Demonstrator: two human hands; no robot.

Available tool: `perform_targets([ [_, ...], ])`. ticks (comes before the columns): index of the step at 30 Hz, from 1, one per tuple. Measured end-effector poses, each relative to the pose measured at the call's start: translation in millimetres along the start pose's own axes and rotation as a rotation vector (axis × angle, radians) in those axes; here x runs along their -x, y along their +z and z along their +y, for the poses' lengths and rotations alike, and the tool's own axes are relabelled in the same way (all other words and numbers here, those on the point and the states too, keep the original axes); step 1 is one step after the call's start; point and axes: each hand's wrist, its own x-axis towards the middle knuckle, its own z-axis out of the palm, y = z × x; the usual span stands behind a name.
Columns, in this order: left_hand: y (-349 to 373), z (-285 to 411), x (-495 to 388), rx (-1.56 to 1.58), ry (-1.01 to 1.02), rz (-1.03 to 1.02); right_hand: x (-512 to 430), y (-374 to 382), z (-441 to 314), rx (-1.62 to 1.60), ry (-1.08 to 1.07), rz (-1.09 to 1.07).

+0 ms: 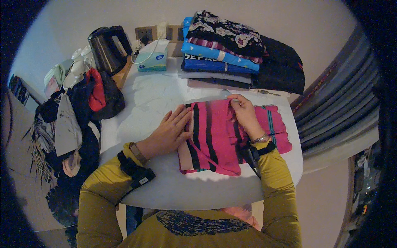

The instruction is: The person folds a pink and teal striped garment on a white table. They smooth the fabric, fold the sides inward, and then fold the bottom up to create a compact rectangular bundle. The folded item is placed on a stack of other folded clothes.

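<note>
A pink garment with black stripes (pixel 217 136) lies partly folded on the white table (pixel 149 189). My left hand (pixel 169 130) rests flat with its fingertips on the garment's left edge, fingers slightly apart. At its upper right edge, my right hand (pixel 245 113) pinches the cloth between thumb and fingers. A further pink part with thin teal stripes (pixel 269 124) extends to the right under my right wrist; whether it is the same piece cannot be told. Behind the garment stands a stack of folded clothes (pixel 221 59), with a black floral piece (pixel 229 31) on top.
A dark electric kettle (pixel 110 49) stands back left, beside a tissue box (pixel 153 59) and a white cable. Black fabric (pixel 279 65) lies right of the stack. White cups (pixel 76 68) and heaped dark clothes (pixel 86 124) are at the left. A grey curtain (pixel 344 93) hangs at the right.
</note>
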Motion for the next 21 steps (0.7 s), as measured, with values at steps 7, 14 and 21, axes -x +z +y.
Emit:
perform_targets([
  [7, -2.3, 4.0, -0.9, -0.028, -0.011, -0.005, 13.8, 6.4, -16.2, -0.001, -0.068, -0.157],
  [14, -2.7, 4.8, -0.6, -0.028, 0.005, 0.016, 4.8, -7.7, -4.3, 0.675, -0.372, 0.174],
  [21, -15.7, 32.2, 3.2, -0.29, 0.103, 0.122, 32.6, -8.8, -45.0, 0.614, -0.417, -0.336],
])
